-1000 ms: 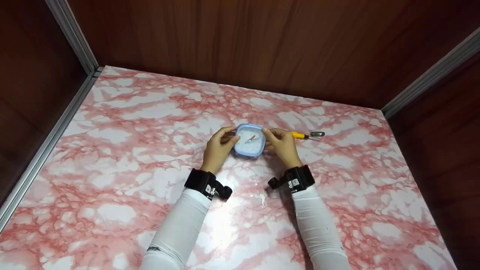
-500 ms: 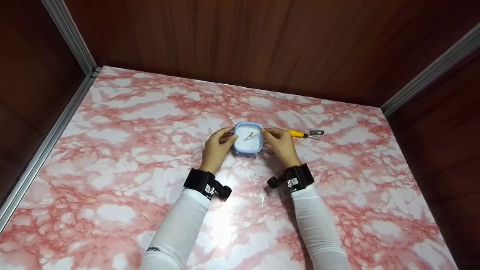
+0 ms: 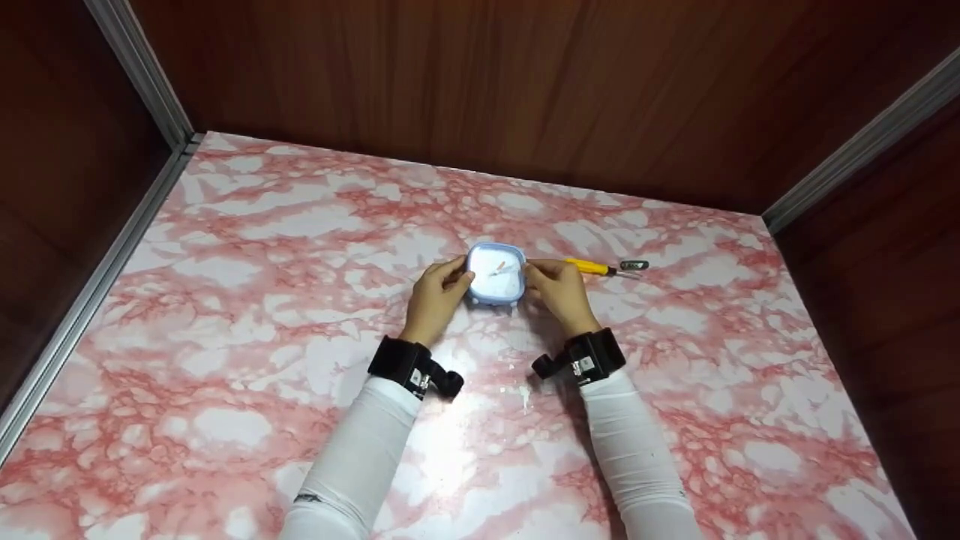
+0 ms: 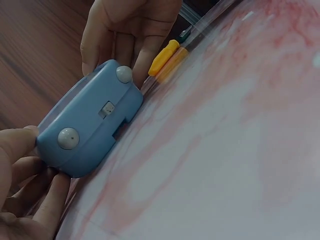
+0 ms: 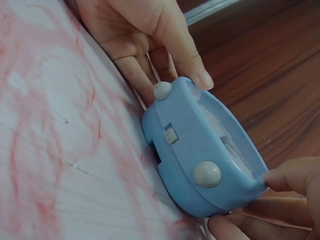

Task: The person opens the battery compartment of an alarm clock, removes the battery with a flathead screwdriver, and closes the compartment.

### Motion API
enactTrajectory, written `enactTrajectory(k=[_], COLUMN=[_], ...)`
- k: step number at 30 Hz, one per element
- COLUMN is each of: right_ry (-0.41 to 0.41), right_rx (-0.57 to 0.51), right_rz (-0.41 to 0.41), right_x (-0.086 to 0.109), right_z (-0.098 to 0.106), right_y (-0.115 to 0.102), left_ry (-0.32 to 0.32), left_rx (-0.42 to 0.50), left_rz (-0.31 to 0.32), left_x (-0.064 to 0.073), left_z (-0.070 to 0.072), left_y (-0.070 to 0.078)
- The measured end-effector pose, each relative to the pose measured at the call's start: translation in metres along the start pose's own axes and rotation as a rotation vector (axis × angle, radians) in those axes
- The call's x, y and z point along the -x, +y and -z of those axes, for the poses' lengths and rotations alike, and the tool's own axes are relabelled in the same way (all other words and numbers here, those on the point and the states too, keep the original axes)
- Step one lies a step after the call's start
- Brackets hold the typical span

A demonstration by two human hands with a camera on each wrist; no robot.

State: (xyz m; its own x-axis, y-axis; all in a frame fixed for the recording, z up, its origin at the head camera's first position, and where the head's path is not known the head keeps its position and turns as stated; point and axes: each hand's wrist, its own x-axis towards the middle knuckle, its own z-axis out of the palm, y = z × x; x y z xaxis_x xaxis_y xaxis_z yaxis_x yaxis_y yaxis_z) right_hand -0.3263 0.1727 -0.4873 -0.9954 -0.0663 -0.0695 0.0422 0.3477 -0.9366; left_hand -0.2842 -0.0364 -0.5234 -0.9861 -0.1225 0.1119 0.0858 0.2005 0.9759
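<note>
Blue plastic clock (image 3: 496, 274), dial markings unreadable, is gripped at its sides by both hands (image 3: 435, 296) (image 3: 559, 289).

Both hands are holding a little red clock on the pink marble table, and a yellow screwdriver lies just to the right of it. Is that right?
Not quite: the clock is light blue, not red, as the head view shows. The rest holds: the left hand and right hand hold it on the pink marble table, with the yellow screwdriver just to its right.

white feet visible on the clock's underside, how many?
2: one foot near the right hand, the other foot near the left hand, both on the blue clock. More may be hidden.
</note>
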Motion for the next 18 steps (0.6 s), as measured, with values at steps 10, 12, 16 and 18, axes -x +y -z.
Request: enactTrajectory(k=[10,12,16,18], right_ry=[0.014,0.014,0.021,0.024], right_rx=[0.026,0.032,0.039,0.033], right_rz=[0.020,0.019,0.015,0.011], right_x=[-0.0012,-0.0013,-0.0015,-0.0015], right_z=[-0.0021,-0.0024,-0.0024,-0.0026], right_y=[0.0048,0.0054,0.0062,0.0067], left_ry=[-0.011,-0.014,-0.022,-0.029], left_rx=[0.055,0.051,0.059,0.058], left_rz=[-0.019,-0.019,-0.016,-0.007], left_x=[0.0001,0.0001,-0.0003,-0.0004], left_z=[-0.0002,-0.0003,-0.0005,-0.0007], left_y=[-0.0016,-0.0019,-0.0017,-0.0012])
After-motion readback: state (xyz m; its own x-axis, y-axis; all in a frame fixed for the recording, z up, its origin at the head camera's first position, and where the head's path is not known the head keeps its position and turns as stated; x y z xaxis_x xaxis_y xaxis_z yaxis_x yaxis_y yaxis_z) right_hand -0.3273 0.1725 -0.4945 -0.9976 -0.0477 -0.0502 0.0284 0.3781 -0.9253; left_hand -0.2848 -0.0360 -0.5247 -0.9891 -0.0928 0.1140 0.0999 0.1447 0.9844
